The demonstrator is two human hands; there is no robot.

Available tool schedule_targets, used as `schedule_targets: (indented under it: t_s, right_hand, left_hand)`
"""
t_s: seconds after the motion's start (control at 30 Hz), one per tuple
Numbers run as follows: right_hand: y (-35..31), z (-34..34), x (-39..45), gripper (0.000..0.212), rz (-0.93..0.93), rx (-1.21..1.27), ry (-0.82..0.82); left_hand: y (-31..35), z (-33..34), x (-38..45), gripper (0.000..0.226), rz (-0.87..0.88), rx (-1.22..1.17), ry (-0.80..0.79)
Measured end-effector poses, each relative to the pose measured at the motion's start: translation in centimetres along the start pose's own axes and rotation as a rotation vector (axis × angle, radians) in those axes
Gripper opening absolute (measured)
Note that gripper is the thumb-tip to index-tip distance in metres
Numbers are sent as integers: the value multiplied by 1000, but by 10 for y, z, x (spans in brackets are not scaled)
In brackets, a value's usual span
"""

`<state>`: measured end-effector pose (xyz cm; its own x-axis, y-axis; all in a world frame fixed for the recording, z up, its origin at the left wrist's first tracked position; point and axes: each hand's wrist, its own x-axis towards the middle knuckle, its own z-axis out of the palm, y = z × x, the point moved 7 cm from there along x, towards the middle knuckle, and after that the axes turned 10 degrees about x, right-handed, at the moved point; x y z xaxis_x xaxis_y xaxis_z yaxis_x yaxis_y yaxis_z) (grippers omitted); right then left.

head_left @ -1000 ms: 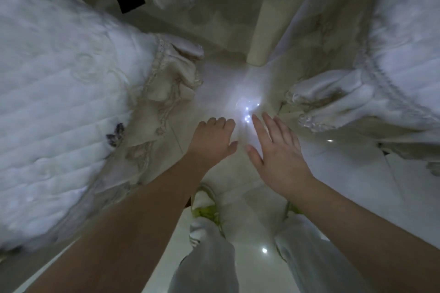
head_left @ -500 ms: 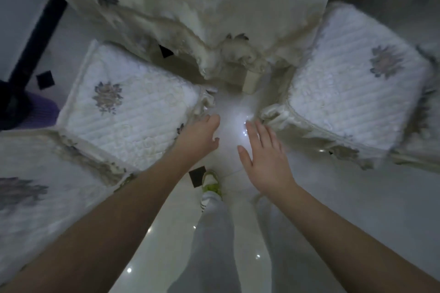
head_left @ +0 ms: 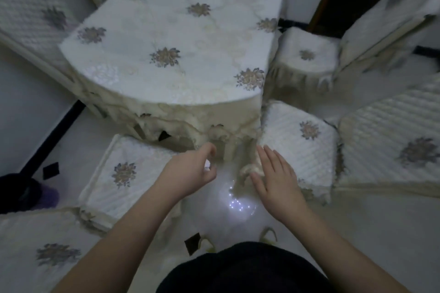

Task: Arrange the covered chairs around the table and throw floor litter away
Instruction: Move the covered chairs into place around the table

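The table (head_left: 171, 38), draped in a white quilted cloth with grey-gold embroidered flowers and a ruffled cream skirt, fills the upper middle of the view. Around it stand chairs in matching white quilted covers: 1 covered chair (head_left: 121, 176) at the lower left with its seat tucked against the table skirt, 1 covered chair (head_left: 302, 147) at the lower right beside the table's corner, and a smaller covered seat (head_left: 307, 57) further back on the right. More quilted covers lie at the far left, far right and bottom left edges. The pale glossy floor (head_left: 228, 216) shows between the 2 near chairs, with a cluster of bright light reflections on it. The left hand (head_left: 190, 171) hangs over this gap with fingers curled, pinching a small white scrap of litter (head_left: 207, 164). The right hand (head_left: 273, 176) is spread flat with straight fingers, over the front left corner of the right chair's cover.
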<state>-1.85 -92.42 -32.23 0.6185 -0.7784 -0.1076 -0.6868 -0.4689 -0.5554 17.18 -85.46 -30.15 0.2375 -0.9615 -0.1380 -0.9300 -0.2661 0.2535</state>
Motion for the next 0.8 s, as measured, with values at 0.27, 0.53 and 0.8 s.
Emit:
schedule_targets:
  t_s: [0.27, 0.53, 0.8]
  right_hand:
    - [31, -65, -33, 64, 190, -277, 89]
    - [92, -132, -98, 64, 376, -223, 242]
    - [203, -187, -174, 64, 482, -170, 280]
  left_hand:
    - [76, -45, 36, 30, 258, 25, 152]
    - [220, -47, 40, 23, 582, 56, 255]
    - [335, -2, 50, 31, 593, 58, 146]
